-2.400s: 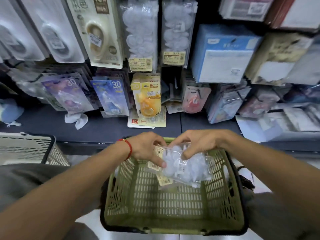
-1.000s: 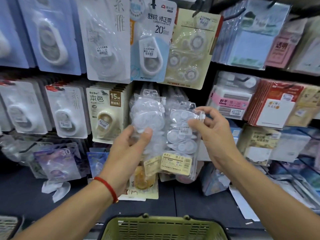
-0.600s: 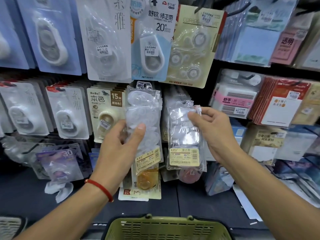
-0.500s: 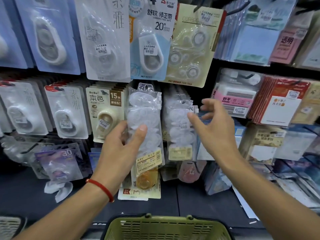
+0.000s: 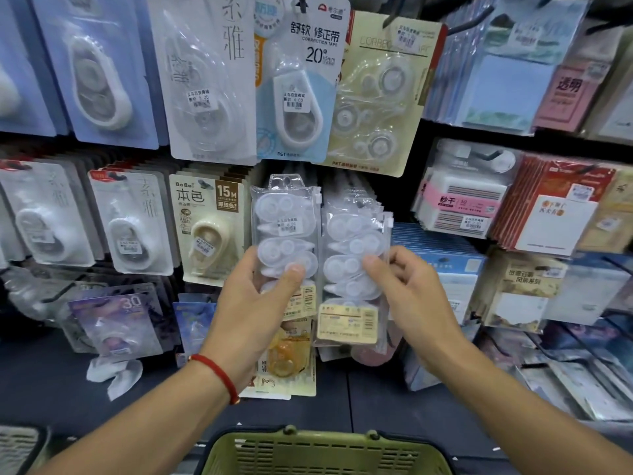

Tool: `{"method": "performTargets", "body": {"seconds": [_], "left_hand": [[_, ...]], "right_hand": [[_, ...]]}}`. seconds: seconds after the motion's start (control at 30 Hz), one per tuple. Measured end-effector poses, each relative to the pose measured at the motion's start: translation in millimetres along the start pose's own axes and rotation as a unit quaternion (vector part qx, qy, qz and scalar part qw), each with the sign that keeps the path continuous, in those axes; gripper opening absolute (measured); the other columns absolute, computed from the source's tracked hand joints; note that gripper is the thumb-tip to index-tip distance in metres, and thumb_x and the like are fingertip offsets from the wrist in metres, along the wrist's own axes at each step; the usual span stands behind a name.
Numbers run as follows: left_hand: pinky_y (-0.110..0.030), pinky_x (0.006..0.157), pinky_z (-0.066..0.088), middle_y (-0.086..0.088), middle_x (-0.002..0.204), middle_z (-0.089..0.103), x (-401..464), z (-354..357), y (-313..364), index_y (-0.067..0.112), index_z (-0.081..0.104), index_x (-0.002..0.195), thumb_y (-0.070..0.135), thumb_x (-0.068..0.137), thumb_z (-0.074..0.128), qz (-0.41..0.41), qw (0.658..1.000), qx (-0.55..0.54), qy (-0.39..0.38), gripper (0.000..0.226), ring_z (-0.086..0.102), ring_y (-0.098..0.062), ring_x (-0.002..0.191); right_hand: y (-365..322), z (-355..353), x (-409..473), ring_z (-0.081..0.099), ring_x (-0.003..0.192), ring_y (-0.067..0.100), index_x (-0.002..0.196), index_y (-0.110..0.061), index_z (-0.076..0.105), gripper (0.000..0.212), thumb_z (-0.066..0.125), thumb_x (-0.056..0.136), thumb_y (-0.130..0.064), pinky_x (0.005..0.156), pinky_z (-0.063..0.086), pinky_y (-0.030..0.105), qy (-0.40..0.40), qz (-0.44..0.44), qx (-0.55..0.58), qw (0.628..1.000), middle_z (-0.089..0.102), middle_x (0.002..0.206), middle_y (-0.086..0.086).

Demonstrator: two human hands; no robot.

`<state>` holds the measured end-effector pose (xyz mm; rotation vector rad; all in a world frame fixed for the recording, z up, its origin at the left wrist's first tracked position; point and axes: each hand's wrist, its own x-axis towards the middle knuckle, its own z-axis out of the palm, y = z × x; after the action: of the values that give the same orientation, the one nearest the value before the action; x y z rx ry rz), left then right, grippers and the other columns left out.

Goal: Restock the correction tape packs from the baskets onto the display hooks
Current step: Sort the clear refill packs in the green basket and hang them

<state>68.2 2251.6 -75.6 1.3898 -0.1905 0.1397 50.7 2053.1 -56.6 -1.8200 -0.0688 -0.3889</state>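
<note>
My left hand [image 5: 253,303] grips a clear pack of white correction tapes [image 5: 284,231] by its lower half and holds it upright in front of the display hooks. Its hang tab sits just below the row of cards above. Right beside it, a matching pack [image 5: 352,262] hangs at the front of a stack on a hook. My right hand [image 5: 407,296] pinches that pack's right edge, thumb on its front. The hooks themselves are hidden behind the packs. The green basket [image 5: 325,454] is below my arms, with only its far rim showing.
Carded correction tapes [image 5: 205,228] fill the hooks to the left and above [image 5: 298,80]. Sticky-note packs [image 5: 462,207] crowd the hooks on the right. A dark shelf [image 5: 51,389] runs under the display. A grey basket [image 5: 17,447] shows at the bottom left.
Both hands lifted packs from the green basket to the display. My right hand hung its pack, let go with fingers spread, then closed on its edge again. My left hand still holds its pack.
</note>
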Motion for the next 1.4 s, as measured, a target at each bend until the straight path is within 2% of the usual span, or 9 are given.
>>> {"method": "performTargets", "body": {"seconds": [0.23, 0.37, 0.43, 0.53, 0.63, 0.77, 0.97, 1.3, 1.4], "left_hand": [[-0.033, 0.067, 0.054, 0.007, 0.111, 0.079, 1, -6, 1, 0.033, 0.069, 0.119, 0.023, 0.097, 0.071, -0.012, 1.000, 0.009, 0.008, 0.025, 0.074, -0.018, 0.097], [-0.029, 0.060, 0.056, 0.010, 0.110, 0.079, 1, -8, 1, 0.037, 0.069, 0.118, 0.020, 0.098, 0.069, -0.003, 1.000, 0.011, 0.015, 0.026, 0.075, -0.011, 0.095], [-0.022, 0.056, 0.055, 0.012, 0.109, 0.078, 1, -9, 2, 0.038, 0.070, 0.118, 0.019, 0.099, 0.068, 0.001, 1.000, 0.017, 0.018, 0.027, 0.075, -0.009, 0.092], [-0.023, 0.056, 0.055, 0.013, 0.106, 0.078, 0, -10, 3, 0.036, 0.070, 0.118, 0.016, 0.098, 0.068, 0.007, 1.000, 0.028, 0.011, 0.027, 0.074, -0.006, 0.090], [-0.027, 0.056, 0.054, 0.006, 0.103, 0.079, 0, -7, 2, 0.030, 0.071, 0.117, 0.011, 0.095, 0.070, -0.010, 0.998, 0.049, -0.036, 0.029, 0.074, -0.010, 0.086], [-0.034, 0.052, 0.060, -0.011, 0.095, 0.080, -5, 5, -2, 0.017, 0.065, 0.120, 0.004, 0.094, 0.073, -0.071, 0.990, 0.035, -0.121, 0.030, 0.075, -0.024, 0.074], [-0.040, 0.067, 0.067, -0.020, 0.107, 0.073, -6, 10, -10, 0.018, 0.059, 0.127, -0.005, 0.096, 0.068, -0.071, 0.989, 0.053, -0.116, 0.040, 0.077, -0.026, 0.088], [-0.025, 0.053, 0.056, -0.019, 0.089, 0.073, -11, 10, 0, 0.013, 0.059, 0.119, -0.008, 0.091, 0.071, -0.053, 0.986, 0.081, -0.138, 0.037, 0.067, -0.015, 0.060], [-0.026, 0.056, 0.058, -0.019, 0.090, 0.074, -12, 10, 2, 0.012, 0.059, 0.122, -0.003, 0.092, 0.073, -0.053, 0.985, 0.087, -0.140, 0.036, 0.068, -0.015, 0.061]], "right_hand": [[-5, -2, 1, 0.056, 0.096, 0.069, 0.105, 0.000, 0.064, 0.060, 0.074, 0.085, -0.055, 0.082, 0.049, 0.079, 0.026, 0.038, 0.091, 0.995, 0.058, 0.109, 0.046], [-11, -1, 2, 0.059, 0.081, 0.065, 0.097, -0.002, 0.066, 0.058, 0.077, 0.083, -0.057, 0.084, 0.049, 0.079, 0.035, 0.039, 0.095, 0.994, 0.060, 0.101, 0.045], [-7, -4, 4, 0.068, 0.088, 0.056, 0.091, -0.011, 0.071, 0.039, 0.076, 0.091, -0.050, 0.086, 0.057, 0.068, 0.045, 0.042, 0.080, 0.995, 0.071, 0.097, 0.033], [-2, -6, 3, 0.065, 0.085, 0.002, 0.103, -0.030, 0.065, 0.023, 0.071, 0.095, -0.050, 0.082, 0.051, 0.020, 0.092, -0.035, -0.094, 0.991, 0.069, 0.100, -0.009], [-2, -4, 2, 0.054, 0.098, -0.002, 0.117, -0.033, 0.058, 0.026, 0.068, 0.096, -0.043, 0.082, 0.040, 0.009, 0.091, -0.137, -0.231, 0.959, 0.055, 0.111, -0.019], [3, 7, -2, 0.070, 0.088, 0.003, 0.104, -0.029, 0.069, 0.013, 0.067, 0.099, -0.041, 0.078, 0.053, 0.020, -0.056, -0.050, -0.082, 0.994, 0.076, 0.096, -0.015], [7, 0, 4, 0.068, 0.098, 0.048, 0.106, -0.013, 0.067, 0.018, 0.060, 0.107, -0.029, 0.089, 0.055, 0.065, 0.018, 0.004, 0.009, 1.000, 0.075, 0.099, 0.023], [1, -1, 5, 0.059, 0.080, 0.060, 0.109, 0.009, 0.058, 0.070, 0.066, 0.083, -0.056, 0.073, 0.054, 0.068, 0.018, -0.007, 0.044, 0.999, 0.054, 0.107, 0.047], [5, -2, 7, 0.060, 0.089, 0.062, 0.104, 0.001, 0.065, 0.059, 0.066, 0.087, -0.056, 0.073, 0.053, 0.071, 0.040, 0.002, 0.005, 0.999, 0.064, 0.102, 0.039]]}}
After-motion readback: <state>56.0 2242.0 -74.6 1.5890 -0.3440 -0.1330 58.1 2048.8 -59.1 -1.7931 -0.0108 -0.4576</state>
